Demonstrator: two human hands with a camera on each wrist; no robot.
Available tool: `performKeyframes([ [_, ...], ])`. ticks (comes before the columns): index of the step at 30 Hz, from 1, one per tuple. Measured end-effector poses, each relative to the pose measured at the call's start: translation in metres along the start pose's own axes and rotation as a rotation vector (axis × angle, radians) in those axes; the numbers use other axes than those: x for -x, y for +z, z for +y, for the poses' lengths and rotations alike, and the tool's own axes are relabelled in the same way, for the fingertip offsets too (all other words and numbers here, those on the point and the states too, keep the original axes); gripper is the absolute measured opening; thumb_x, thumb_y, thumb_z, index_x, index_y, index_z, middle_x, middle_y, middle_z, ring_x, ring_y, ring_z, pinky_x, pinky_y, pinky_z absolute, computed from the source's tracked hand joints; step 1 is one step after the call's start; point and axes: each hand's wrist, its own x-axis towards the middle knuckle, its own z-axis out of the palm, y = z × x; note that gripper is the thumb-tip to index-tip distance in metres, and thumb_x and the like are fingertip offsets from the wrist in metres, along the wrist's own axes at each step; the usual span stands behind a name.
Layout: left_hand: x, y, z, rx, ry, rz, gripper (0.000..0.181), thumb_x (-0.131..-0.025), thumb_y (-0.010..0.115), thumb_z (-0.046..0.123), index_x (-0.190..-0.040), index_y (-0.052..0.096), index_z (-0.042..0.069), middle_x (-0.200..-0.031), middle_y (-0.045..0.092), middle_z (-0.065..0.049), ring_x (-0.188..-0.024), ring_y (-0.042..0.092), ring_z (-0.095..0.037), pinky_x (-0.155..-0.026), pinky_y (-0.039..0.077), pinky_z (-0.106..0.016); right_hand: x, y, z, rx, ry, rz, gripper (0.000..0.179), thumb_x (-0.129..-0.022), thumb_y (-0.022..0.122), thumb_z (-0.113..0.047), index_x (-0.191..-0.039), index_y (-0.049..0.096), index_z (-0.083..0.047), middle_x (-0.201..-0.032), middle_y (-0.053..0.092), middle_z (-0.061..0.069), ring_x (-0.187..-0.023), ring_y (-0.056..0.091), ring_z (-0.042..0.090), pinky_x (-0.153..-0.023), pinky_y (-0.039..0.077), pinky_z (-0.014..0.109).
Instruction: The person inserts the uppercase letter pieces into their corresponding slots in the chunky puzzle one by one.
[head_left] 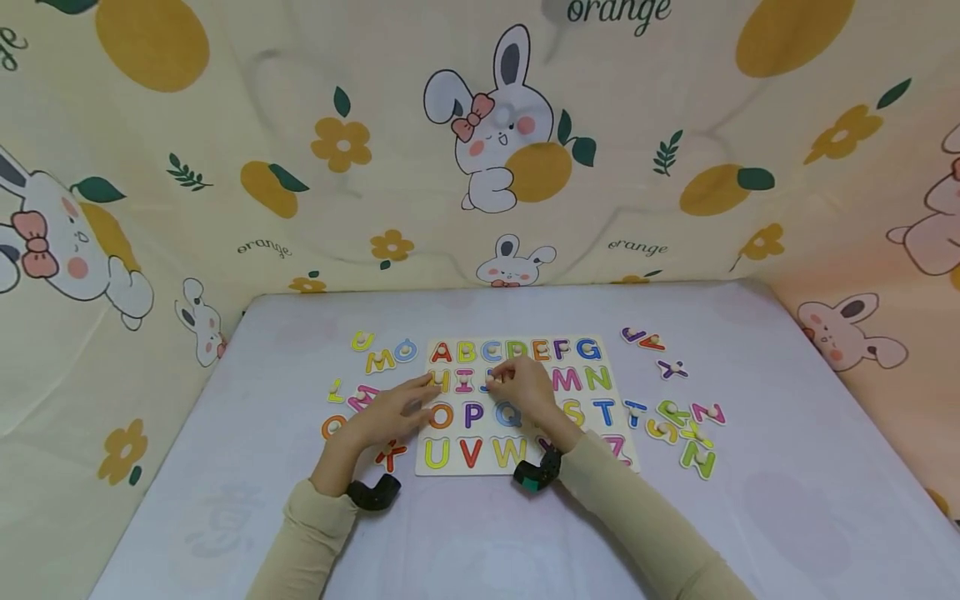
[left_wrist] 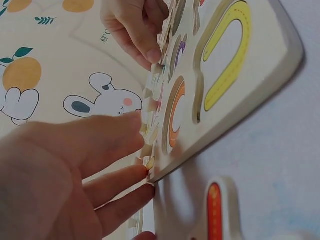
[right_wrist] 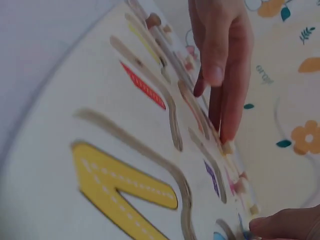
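A white alphabet board (head_left: 486, 455) lies on the table, its top row filled with knobbed letter pieces. My right hand (head_left: 525, 388) is over the second row, thumb and forefinger pinching the knob of the blue J piece (head_left: 484, 387) at its place beside the pink I (head_left: 464, 381). At the board's left edge, my left hand (head_left: 393, 410) has its fingers extended, fingertips at the yellow H (head_left: 445, 382). In the left wrist view those fingers (left_wrist: 120, 177) touch the board's side. The right forearm and hand hide part of the middle rows.
Loose letters lie left of the board, among them a yellow M (head_left: 380, 361), a blue O (head_left: 405, 351) and a red X (head_left: 391, 456). Several more lie to the right, including a blue T (head_left: 634, 412) and a green N (head_left: 698, 459). A patterned cloth (head_left: 420, 183) hangs behind the table.
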Motion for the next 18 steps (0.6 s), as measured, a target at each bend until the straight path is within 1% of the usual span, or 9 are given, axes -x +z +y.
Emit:
performKeyframes([
  [1, 0.000, 0.000, -0.001, -0.002, 0.010, 0.014, 0.045, -0.097, 0.054, 0.023, -0.141, 0.050, 0.012, -0.158, 0.033, -0.010, -0.141, 0.038, -0.037, -0.102, 0.047, -0.051, 0.002, 0.000, -0.001, -0.007, -0.009, 0.005, 0.018, -0.082, 0.075, -0.020, -0.094, 0.075, -0.007, -0.067, 0.056, 0.001, -0.061, 0.044, 0.011, -0.053, 0.029, 0.021],
  [2, 0.000, 0.000, -0.001, -0.001, 0.013, 0.024, 0.044, -0.097, 0.053, 0.021, -0.141, 0.050, 0.012, -0.157, 0.035, -0.011, -0.143, 0.036, -0.037, -0.110, 0.040, -0.054, 0.005, 0.001, -0.002, -0.011, -0.022, 0.010, 0.018, -0.082, 0.075, -0.019, -0.094, 0.075, -0.006, -0.066, 0.056, 0.002, -0.060, 0.044, 0.011, -0.052, 0.028, 0.021],
  [3, 0.000, 0.000, -0.002, -0.003, 0.015, 0.033, 0.044, -0.097, 0.052, 0.020, -0.140, 0.051, 0.011, -0.156, 0.037, -0.011, -0.144, 0.034, -0.037, -0.115, 0.033, -0.054, 0.008, 0.001, -0.003, -0.014, -0.036, 0.014, 0.018, -0.081, 0.076, -0.019, -0.094, 0.075, -0.006, -0.065, 0.056, 0.001, -0.058, 0.043, 0.010, -0.051, 0.027, 0.020],
  [4, 0.000, -0.001, -0.003, 0.004, 0.011, 0.038, 0.043, -0.098, 0.052, 0.019, -0.140, 0.051, 0.011, -0.155, 0.039, -0.012, -0.144, 0.035, -0.037, -0.115, 0.032, -0.054, 0.010, 0.002, -0.004, -0.020, -0.047, 0.015, 0.018, -0.081, 0.076, -0.019, -0.094, 0.075, -0.006, -0.064, 0.056, 0.001, -0.057, 0.042, 0.010, -0.049, 0.027, 0.020],
  [5, 0.000, -0.001, -0.004, 0.029, -0.002, 0.038, 0.043, -0.098, 0.052, 0.017, -0.140, 0.050, 0.011, -0.154, 0.041, -0.011, -0.144, 0.035, -0.036, -0.117, 0.030, -0.054, 0.013, 0.003, -0.006, -0.027, -0.063, 0.011, 0.018, -0.081, 0.076, -0.018, -0.094, 0.075, -0.006, -0.062, 0.056, 0.002, -0.055, 0.042, 0.009, -0.048, 0.026, 0.019],
  [8, -0.001, -0.004, -0.006, 0.039, -0.029, 0.038, 0.042, -0.099, 0.051, 0.018, -0.140, 0.050, 0.012, -0.150, 0.047, -0.011, -0.142, 0.039, -0.034, -0.117, 0.032, -0.052, 0.022, 0.009, -0.011, -0.053, -0.102, -0.017, 0.016, -0.082, 0.074, -0.018, -0.094, 0.076, -0.007, -0.059, 0.054, 0.000, -0.053, 0.041, 0.009, -0.048, 0.026, 0.018],
  [10, 0.000, -0.008, -0.007, 0.055, -0.025, 0.043, 0.042, -0.099, 0.051, 0.020, -0.140, 0.050, 0.011, -0.145, 0.052, -0.011, -0.139, 0.044, -0.033, -0.115, 0.035, -0.052, 0.027, 0.015, -0.015, -0.074, -0.138, -0.050, 0.015, -0.083, 0.073, -0.018, -0.093, 0.076, -0.007, -0.058, 0.053, -0.001, -0.053, 0.040, 0.008, -0.048, 0.026, 0.017],
  [15, 0.007, -0.018, -0.012, 0.097, 0.027, 0.088, 0.044, -0.098, 0.055, 0.020, -0.139, 0.050, 0.006, -0.125, 0.067, -0.013, -0.122, 0.059, -0.031, -0.106, 0.043, -0.053, 0.039, 0.034, -0.026, -0.119, -0.235, -0.148, 0.014, -0.083, 0.074, -0.017, -0.091, 0.076, -0.006, -0.059, 0.049, -0.005, -0.054, 0.040, 0.005, -0.049, 0.025, 0.015],
  [18, 0.009, -0.024, -0.016, 0.106, 0.044, 0.128, 0.044, -0.096, 0.057, 0.018, -0.138, 0.051, 0.004, -0.115, 0.071, -0.012, -0.112, 0.064, -0.029, -0.101, 0.047, -0.052, 0.044, 0.044, -0.033, -0.149, -0.262, -0.198, 0.013, -0.083, 0.074, -0.017, -0.091, 0.075, -0.007, -0.062, 0.051, -0.005, -0.057, 0.041, 0.003, -0.051, 0.027, 0.014],
])
